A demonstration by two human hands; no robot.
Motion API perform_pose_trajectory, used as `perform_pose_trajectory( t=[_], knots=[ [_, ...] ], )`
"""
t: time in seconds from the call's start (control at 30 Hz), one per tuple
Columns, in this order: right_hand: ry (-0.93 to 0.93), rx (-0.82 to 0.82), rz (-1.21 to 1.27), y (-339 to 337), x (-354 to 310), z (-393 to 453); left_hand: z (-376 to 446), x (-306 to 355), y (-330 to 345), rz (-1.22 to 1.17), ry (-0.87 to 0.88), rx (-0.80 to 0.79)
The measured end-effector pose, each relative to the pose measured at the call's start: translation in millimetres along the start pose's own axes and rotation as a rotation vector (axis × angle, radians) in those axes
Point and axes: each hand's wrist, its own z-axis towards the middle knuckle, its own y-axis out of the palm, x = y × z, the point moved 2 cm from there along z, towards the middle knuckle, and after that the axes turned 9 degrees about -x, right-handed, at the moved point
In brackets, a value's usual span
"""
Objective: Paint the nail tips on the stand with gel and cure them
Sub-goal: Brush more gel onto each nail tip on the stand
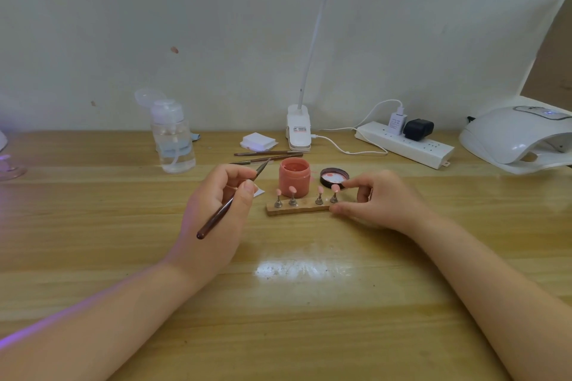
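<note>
A small wooden stand [297, 209] lies at the table's middle with several pink nail tips [292, 189] on metal holders. My left hand [216, 210] grips a brown gel brush [229, 202], its tip pointing up toward the open pink gel jar [294, 176] behind the stand. My right hand [380, 199] holds the stand's right end between thumb and fingers, with the index finger touching the rightmost nail tip [335, 187]. The jar's black lid [334, 177] lies upside down to the jar's right. The white curing lamp [520, 138] sits at the far right.
A clear pump bottle [173, 136] stands at the back left. Two spare brushes [266, 156], white wipe pads [257, 141], a clip desk lamp base [298, 130] and a power strip [405, 144] with plugs line the back. A purple-lit object [6, 161] sits at the left edge.
</note>
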Motion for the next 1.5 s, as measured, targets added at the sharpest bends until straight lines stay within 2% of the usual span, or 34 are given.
perform_pose_trajectory(
  t=[0.07,0.17,0.27,0.37,0.47,0.53,0.6,0.73,0.93,1.07,1.2,1.4,1.5],
  knots=[
    [-0.016,0.115,0.012,-6,0,-7,0,0,0,-0.002,0.000,0.001],
    [-0.135,0.261,-0.055,-12,-10,-19,0,0,0,-0.007,0.000,-0.004],
    [-0.217,0.243,-0.328,-1,-31,-23,0,0,0,-0.016,0.001,-0.008],
    [-0.165,0.205,-0.615,15,-48,-19,0,1,0,-0.023,0.002,-0.008],
    [-0.088,0.179,-0.690,21,-55,-18,-1,2,0,-0.023,-0.002,-0.012],
    [-0.106,0.215,-0.697,24,-58,-19,-1,2,0,-0.019,-0.004,-0.015],
    [-0.102,0.273,-0.665,24,-61,-19,-1,2,0,-0.015,-0.008,-0.017],
    [0.014,0.205,-0.515,30,-56,-15,-1,2,1,-0.027,-0.011,-0.007],
    [-0.024,0.216,-0.454,30,-60,-16,0,6,1,-0.026,0.012,-0.002],
    [-0.172,0.308,-0.114,27,-64,-22,10,13,-3,-0.052,-0.008,0.053],
    [-0.219,0.356,0.133,30,-72,-21,34,23,-7,-0.038,-0.067,0.087],
    [-0.219,0.329,0.365,36,-68,-16,85,41,-1,0.284,-0.124,0.001],
    [-0.239,0.341,0.407,38,-67,-15,106,44,9,0.450,-0.117,-0.146]
  ],
)
